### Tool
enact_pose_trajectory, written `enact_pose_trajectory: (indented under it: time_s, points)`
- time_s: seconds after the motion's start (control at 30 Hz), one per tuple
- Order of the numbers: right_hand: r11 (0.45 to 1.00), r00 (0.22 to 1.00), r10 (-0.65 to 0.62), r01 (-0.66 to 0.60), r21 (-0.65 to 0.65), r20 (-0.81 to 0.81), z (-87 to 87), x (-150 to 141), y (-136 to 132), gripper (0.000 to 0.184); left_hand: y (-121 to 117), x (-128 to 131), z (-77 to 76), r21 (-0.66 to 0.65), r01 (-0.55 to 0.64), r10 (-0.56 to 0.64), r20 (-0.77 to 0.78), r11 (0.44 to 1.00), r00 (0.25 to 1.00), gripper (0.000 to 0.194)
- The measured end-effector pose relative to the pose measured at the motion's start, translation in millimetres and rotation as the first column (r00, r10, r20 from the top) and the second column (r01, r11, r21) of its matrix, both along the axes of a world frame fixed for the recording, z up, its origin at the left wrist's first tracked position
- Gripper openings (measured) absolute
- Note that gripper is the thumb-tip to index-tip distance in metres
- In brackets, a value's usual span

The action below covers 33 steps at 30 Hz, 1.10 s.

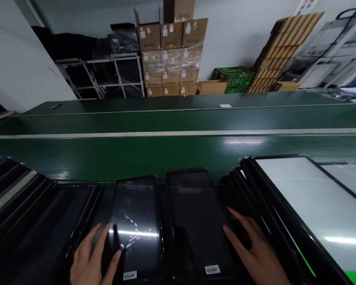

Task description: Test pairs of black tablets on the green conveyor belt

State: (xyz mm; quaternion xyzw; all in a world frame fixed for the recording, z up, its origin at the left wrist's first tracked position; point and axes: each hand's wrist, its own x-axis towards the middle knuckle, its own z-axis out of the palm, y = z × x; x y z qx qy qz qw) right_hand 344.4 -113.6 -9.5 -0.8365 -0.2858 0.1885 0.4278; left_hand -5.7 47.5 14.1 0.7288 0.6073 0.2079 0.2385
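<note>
Long green conveyor-belt tabletop ahead of me. On it, side by side, two black glossy rectangular glass panels: L panel, R panel. L grip open, fingers spread at L panel's edge, nothing held. R grip open too, fingertips at R panel's edge, nothing held. Risk: panels sit tight, so a knock could chip edges; slick glass could slip.

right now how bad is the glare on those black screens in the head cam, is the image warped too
In the head view, a bright white streak of glare crosses the black glass panel near the left hand, and a paler reflection lies on the green conveyor belt; the head view also looks wide-angle warped, with the carton stack appearing to lean.
</note>
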Motion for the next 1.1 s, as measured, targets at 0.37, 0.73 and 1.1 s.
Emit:
enact_pose_trajectory:
  time_s: [0.37, 0.73, 1.1]
  points:
    - [0.967, 0.999, 0.043, -0.035, 0.251, -0.027, -11.6, 37, 96, 0.063, 123, 178, 1.5, 0.125, 0.426, -0.392, -0.229, 0.896, 0.891, 0.058]
    - [0.921, 0.997, 0.063, -0.037, 0.389, -0.054, -3.2, 35, 92, 0.042, 136, 182, 10.2, 0.072, 0.504, -0.407, -0.496, 0.861, 0.767, 0.079]
    - [0.893, 0.984, 0.101, -0.023, 0.449, -0.149, 1.0, 43, 107, 0.046, 162, 181, -1.1, 0.038, 0.513, -0.401, -0.572, 0.858, 0.715, 0.085]
